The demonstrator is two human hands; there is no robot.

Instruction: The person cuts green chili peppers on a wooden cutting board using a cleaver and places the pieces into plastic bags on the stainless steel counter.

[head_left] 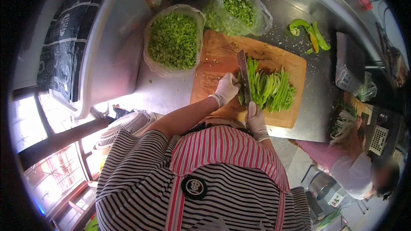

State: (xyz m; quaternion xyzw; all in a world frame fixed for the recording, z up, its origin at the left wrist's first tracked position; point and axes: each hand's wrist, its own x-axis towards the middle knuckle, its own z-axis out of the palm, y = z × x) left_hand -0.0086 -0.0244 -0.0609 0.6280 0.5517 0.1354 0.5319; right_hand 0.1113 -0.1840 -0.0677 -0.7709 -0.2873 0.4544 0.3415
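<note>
My right hand [256,119], in a clear glove, is closed around the handle of a wide-bladed kitchen knife [244,77]. The blade points away from me across a wooden cutting board [216,53]. Against the left face of the blade, my gloved left hand [227,89] has its fingers curled down on a green pepper piece, of which only a sliver [240,97] shows. Long green pepper strips [274,87] lie side by side right of the blade.
Beyond the board stand two clear bags of chopped greens, one at left [173,40] and one farther back [237,10]. Green peppers [314,36] lie back right on the steel table [317,98]. A white bin [113,42] is at left. Another person [349,167] handles pale stalks at right.
</note>
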